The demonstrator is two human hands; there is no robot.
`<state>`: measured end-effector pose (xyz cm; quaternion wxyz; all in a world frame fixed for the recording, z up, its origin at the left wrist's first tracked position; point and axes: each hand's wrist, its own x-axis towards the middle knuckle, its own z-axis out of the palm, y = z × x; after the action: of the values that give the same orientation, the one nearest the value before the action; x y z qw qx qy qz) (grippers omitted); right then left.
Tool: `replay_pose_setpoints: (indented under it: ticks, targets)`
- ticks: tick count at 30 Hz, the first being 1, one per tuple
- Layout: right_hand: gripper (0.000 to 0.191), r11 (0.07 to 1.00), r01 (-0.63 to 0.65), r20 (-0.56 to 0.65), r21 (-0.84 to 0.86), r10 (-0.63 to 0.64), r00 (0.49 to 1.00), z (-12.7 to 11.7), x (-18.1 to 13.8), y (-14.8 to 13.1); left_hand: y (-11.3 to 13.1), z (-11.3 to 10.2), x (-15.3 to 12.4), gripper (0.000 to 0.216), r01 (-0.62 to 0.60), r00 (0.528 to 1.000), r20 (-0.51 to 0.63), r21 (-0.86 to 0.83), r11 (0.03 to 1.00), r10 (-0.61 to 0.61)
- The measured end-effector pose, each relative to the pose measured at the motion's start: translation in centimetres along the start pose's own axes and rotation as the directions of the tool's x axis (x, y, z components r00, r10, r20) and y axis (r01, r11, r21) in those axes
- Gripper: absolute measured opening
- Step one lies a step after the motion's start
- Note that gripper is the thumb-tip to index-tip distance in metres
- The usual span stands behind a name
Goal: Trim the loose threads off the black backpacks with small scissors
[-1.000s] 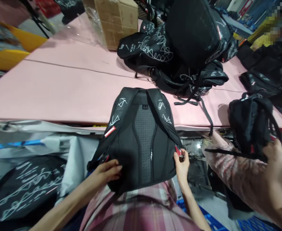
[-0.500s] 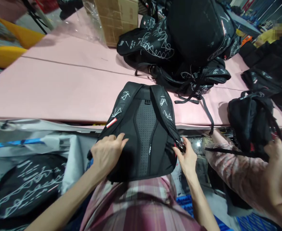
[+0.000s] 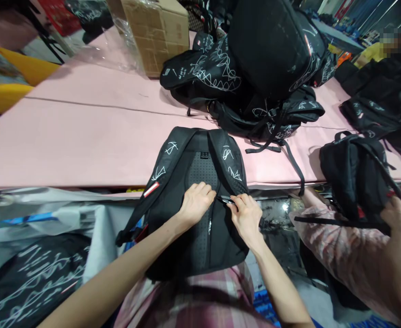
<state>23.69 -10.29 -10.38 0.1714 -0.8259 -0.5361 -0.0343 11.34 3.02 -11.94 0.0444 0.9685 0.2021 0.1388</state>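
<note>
A black backpack (image 3: 173, 241) with white scribbled markings lies back panel up, its top on the pink table edge and its bottom against my plaid-clothed lap. My left hand (image 3: 197, 204) is over the middle of the panel, fingers curled together; whatever they pinch is hidden. Close beside it, my right hand (image 3: 245, 216) is closed on a small dark, shiny piece (image 3: 225, 200) by the right shoulder strap (image 3: 229, 171); its kind is unclear. The left shoulder strap (image 3: 164, 166), with a red-and-white tag, hangs loose at its lower end.
Several black backpacks (image 3: 269, 59) are piled on the pink table (image 3: 84, 141), near a cardboard box (image 3: 162, 36). At right, a co-worker's hands (image 3: 397, 216) hold another backpack (image 3: 354, 177). A marked black bag (image 3: 39, 273) lies in a grey-lined space at lower left.
My left hand has moved right, from the backpack's left side to its middle. My right hand has moved left, bringing the dark shiny piece over the panel.
</note>
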Motion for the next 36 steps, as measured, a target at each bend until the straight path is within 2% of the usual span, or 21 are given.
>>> replay_pose_setpoints:
  ticks: [7,13,17,24,28,36]
  targets:
    - [0.016,0.988,0.074,0.067,-0.135,-0.066,0.996,0.2,1.5,-0.9,-0.4,0.9,0.2,0.016,0.060,0.998,-0.033,-0.061,0.996,-0.062]
    - [0.016,0.979,0.111,0.104,-0.172,-0.094,0.990,-0.2,1.9,-1.1,-1.0,1.2,-0.5,0.021,0.134,0.982,-0.094,-0.257,0.957,-0.163]
    - [0.013,0.978,0.123,0.106,-0.171,-0.105,0.989,-0.4,2.0,-1.1,-0.6,0.9,-1.1,0.018,0.015,0.993,-0.115,-0.147,0.989,-0.032]
    - [0.013,0.976,0.119,0.124,-0.181,-0.097,0.988,-0.4,2.2,-1.2,0.3,0.3,-0.2,0.020,-0.091,0.995,-0.047,0.046,0.995,0.093]
    - [0.012,0.976,0.127,0.144,-0.175,-0.102,0.984,-0.4,2.3,-1.3,0.4,0.6,-0.1,0.023,-0.073,0.995,-0.060,0.105,0.992,0.080]
    - [0.012,0.969,0.159,0.210,-0.188,-0.119,0.971,-0.7,3.1,-1.7,0.3,1.3,-0.1,0.012,-0.031,0.994,-0.106,0.019,0.999,0.033]
